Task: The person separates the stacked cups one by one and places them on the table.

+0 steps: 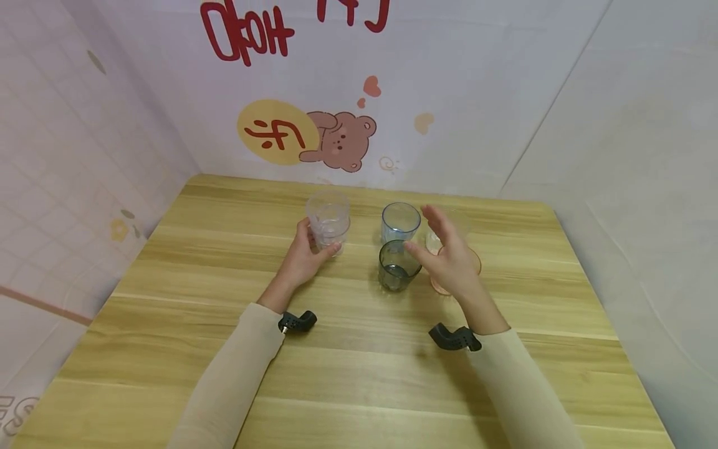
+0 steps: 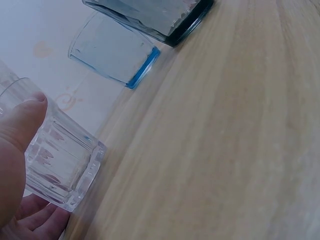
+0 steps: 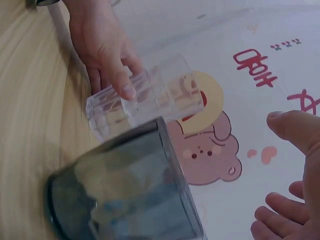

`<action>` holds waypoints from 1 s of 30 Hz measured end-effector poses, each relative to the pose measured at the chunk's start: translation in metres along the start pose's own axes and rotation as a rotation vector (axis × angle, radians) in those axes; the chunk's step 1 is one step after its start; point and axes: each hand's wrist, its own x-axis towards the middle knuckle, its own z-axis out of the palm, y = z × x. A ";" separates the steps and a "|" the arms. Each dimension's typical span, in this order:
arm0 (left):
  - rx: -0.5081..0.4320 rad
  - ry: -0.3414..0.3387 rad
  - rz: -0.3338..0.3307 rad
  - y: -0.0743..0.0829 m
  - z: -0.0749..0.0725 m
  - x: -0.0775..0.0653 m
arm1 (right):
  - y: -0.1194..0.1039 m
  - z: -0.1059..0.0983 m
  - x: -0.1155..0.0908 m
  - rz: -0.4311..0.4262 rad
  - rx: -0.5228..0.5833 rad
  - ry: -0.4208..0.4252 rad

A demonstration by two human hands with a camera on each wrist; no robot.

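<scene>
My left hand holds a stack of two clear glasses, one nested in the other, with thumb and fingers round the lower part. In the right wrist view the upper glass sticks out of the lower one. My right hand is held above the table with fingers and thumb spread, holding nothing. Just left of its thumb stands a dark grey glass. Behind that is a blue-rimmed glass. An orange-rimmed glass and a pale clear glass are partly hidden by the right hand.
The glasses stand on a wood-grain table. A white wall cloth with red characters and a printed bear rises right behind the table's back edge. Further cloth walls flank both sides.
</scene>
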 end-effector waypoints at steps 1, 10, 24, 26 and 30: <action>-0.004 0.000 0.000 0.000 0.000 0.000 | -0.001 0.003 0.002 0.010 0.003 -0.013; -0.017 -0.013 0.001 -0.002 0.000 -0.001 | -0.009 0.029 0.022 -0.020 -0.049 -0.053; -0.013 -0.009 0.008 -0.003 -0.001 -0.002 | 0.014 0.071 0.051 -0.012 -0.086 -0.115; -0.018 -0.009 0.008 -0.003 -0.001 -0.002 | 0.013 0.077 0.054 -0.013 -0.091 -0.121; -0.020 -0.012 0.007 0.000 -0.002 -0.002 | 0.010 0.087 0.060 -0.020 -0.117 -0.113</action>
